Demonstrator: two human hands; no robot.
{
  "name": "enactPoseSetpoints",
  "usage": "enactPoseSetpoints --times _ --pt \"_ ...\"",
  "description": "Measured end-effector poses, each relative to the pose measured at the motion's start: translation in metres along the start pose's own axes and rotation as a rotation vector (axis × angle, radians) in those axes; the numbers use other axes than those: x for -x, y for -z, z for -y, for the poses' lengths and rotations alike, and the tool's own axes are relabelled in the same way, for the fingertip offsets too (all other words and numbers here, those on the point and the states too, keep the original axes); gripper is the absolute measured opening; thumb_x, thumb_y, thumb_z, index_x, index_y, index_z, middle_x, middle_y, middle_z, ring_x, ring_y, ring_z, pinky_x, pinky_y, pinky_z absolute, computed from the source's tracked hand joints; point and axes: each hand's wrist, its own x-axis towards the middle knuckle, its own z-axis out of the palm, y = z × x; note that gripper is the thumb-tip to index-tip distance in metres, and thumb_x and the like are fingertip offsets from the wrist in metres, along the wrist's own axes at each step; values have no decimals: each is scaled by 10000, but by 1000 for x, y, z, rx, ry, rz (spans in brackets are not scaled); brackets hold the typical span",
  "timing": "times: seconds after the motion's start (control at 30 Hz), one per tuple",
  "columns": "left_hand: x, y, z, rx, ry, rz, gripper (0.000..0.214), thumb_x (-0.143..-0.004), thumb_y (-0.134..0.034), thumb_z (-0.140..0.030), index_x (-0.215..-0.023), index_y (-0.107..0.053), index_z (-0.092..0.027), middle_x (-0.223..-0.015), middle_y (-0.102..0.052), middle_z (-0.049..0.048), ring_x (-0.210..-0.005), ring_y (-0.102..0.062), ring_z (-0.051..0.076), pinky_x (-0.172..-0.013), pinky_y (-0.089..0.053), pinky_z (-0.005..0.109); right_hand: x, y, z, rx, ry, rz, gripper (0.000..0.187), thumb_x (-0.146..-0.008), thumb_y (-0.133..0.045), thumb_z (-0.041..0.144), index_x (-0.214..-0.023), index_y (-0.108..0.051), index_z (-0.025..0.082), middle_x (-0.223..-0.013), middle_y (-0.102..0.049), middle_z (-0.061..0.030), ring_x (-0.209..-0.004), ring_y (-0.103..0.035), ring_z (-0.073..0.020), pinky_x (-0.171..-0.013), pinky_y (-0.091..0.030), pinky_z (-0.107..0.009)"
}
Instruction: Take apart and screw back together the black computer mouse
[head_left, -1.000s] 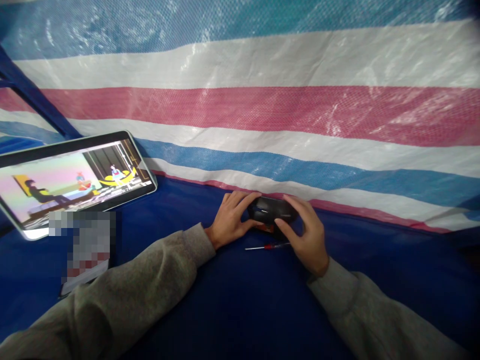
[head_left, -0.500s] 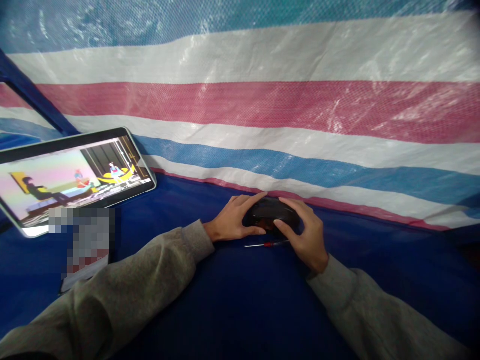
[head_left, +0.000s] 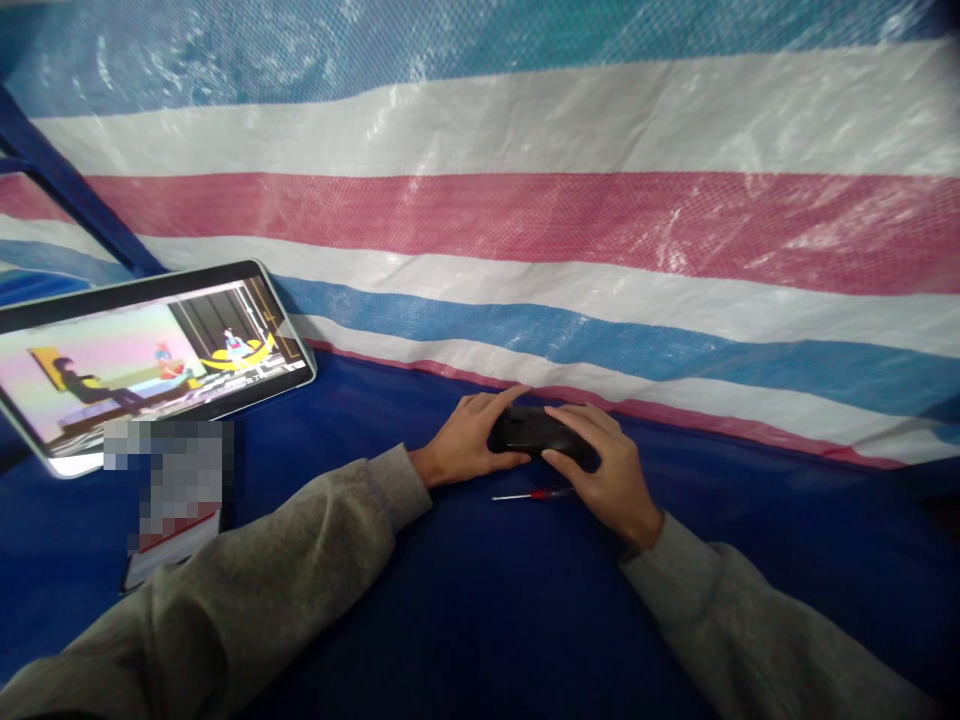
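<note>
Between my two hands is a black computer mouse point(head_left: 531, 432), its long side running left to right and parts of it covered by fingers. My left hand point(head_left: 474, 435) grips its left end, thumb on the near side and fingers on the far side. At the other end my right hand point(head_left: 607, 465) pinches it with the thumb near and the fingers over the top. Just in front of the mouse a small screwdriver point(head_left: 536, 494) with a thin metal shaft and red on its handle lies on the blue surface point(head_left: 465, 600); its right end is dark and hard to make out.
A tablet point(head_left: 225, 400) playing a cartoon leans at the left. Nearer to me lies a phone-like object point(head_left: 180, 500), mostly pixelated, beside my left sleeve. A striped plastic sheet point(head_left: 525, 215) hangs as a wall behind the hands. A blue frame bar point(head_left: 82, 190) slants at the upper left.
The mouse has turned in my hands and now shows a flatter side. My right fingers have shifted left along its top. The view has moved slightly.
</note>
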Motion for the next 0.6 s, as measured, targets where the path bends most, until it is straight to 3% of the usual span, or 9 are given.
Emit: enactPoseSetpoints --times 0.3,0.6 --pt "1 -3 3 -53 -40 34 867 -768 -750 -429 -1467 -280 -227 -1409 -489 131 -1256 -493 290 -1063 -363 479 -1 -1 -5 13 28 82 411 -824 -657 423 -1182 -642 221 -1133 -676 -86 -1076 -614 -274 -1045 -391 -549" --pt "1 -1 1 12 -13 27 813 -777 -739 -409 -1451 -309 -258 -1407 -491 116 -1268 -483 290 -1061 -370 481 0 -1 -7 0 3 160 421 -862 -606 423 -1249 -631 257 -1204 -634 -89 -1127 -582 -274 -984 -471 -492"
